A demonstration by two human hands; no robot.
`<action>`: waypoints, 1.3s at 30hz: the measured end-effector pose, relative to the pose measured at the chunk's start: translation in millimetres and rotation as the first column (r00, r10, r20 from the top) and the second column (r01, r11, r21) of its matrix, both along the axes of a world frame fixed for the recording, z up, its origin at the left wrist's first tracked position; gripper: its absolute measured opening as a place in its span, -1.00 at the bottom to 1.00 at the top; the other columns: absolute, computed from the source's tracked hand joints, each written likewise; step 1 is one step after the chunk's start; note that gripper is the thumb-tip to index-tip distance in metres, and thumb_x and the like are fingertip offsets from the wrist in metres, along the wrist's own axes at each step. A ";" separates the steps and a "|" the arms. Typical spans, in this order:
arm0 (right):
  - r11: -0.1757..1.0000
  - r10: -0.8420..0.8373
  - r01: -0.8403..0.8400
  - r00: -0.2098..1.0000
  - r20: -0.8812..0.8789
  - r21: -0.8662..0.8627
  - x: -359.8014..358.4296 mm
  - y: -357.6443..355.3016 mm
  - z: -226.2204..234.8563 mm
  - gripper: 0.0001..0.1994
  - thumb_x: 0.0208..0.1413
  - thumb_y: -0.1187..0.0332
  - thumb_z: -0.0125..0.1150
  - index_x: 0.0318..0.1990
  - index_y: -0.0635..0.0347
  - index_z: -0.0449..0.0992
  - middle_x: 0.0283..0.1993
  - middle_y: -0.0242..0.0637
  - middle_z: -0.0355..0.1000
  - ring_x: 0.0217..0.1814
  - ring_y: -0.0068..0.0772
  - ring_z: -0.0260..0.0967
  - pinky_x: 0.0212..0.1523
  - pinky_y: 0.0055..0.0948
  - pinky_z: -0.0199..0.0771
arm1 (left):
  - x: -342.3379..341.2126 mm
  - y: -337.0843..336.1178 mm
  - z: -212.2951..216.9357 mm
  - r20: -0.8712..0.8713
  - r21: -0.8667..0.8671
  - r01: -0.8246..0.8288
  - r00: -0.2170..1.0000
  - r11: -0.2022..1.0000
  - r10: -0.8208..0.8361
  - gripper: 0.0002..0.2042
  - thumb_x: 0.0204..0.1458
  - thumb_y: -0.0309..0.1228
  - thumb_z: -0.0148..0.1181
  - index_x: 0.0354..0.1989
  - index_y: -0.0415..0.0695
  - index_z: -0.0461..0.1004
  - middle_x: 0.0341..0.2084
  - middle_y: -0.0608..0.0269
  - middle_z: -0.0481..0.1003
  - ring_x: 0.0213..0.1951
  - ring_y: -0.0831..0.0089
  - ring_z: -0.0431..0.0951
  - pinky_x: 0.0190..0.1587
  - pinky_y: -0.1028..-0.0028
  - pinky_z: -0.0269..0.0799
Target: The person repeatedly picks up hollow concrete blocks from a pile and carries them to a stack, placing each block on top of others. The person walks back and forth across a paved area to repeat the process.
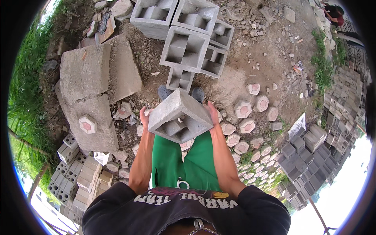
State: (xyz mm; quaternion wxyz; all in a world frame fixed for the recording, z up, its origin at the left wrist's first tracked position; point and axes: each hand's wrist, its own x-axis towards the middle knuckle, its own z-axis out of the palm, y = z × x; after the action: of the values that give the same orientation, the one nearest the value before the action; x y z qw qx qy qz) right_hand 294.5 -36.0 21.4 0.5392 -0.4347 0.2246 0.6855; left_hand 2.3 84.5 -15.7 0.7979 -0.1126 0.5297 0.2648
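Closest to the camera is my dark T-shirt (184,215), with my green trousers (203,160) beyond it. At the far left, green grass (29,82) edges the ground, and perforated blocks (64,178) are stacked lower down. Next comes a broken concrete slab (84,72), with a loose hexagonal paver (87,124) lying on its lower part. My left hand (145,116) is pressed flat-on to the left side of a hollow concrete block (170,107); some of its fingers are hidden. The block sits between my two hands, centred in front of me, tilted corner-up with its open cells facing me; I cannot tell whether it touches my legs. Just past it, my clogs (163,92) show on either side, and a group of hollow blocks (184,47) stands beyond them. My right hand (212,114) presses the block's right side, so the two palms clamp it from opposite sides. Further right, hexagonal pavers (243,109) are scattered over the dirt, then grey blocks (307,160) in a stack, and at the upper right another person (335,15).
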 end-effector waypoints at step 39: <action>0.059 -0.986 0.955 0.010 0.168 0.291 6.8 -371.8 260.0 -0.26 -0.04 -0.45 -0.14 -0.43 0.20 0.41 -0.52 -0.24 0.43 -0.58 -0.37 0.38 -0.50 -0.45 0.43 | 355.4 -189.4 295.2 0.116 0.503 0.834 0.194 0.226 -0.974 -0.27 0.01 0.26 -0.15 -0.16 -0.31 0.45 -0.13 0.06 0.47 -0.11 0.19 0.44 0.03 0.30 0.33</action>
State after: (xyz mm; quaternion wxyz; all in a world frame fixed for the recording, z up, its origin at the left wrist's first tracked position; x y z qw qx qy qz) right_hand 301.3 -407.8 281.4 0.9085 -0.2417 0.3362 0.0564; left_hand 357.6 -105.0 279.5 0.8903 0.3101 0.2560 -0.2136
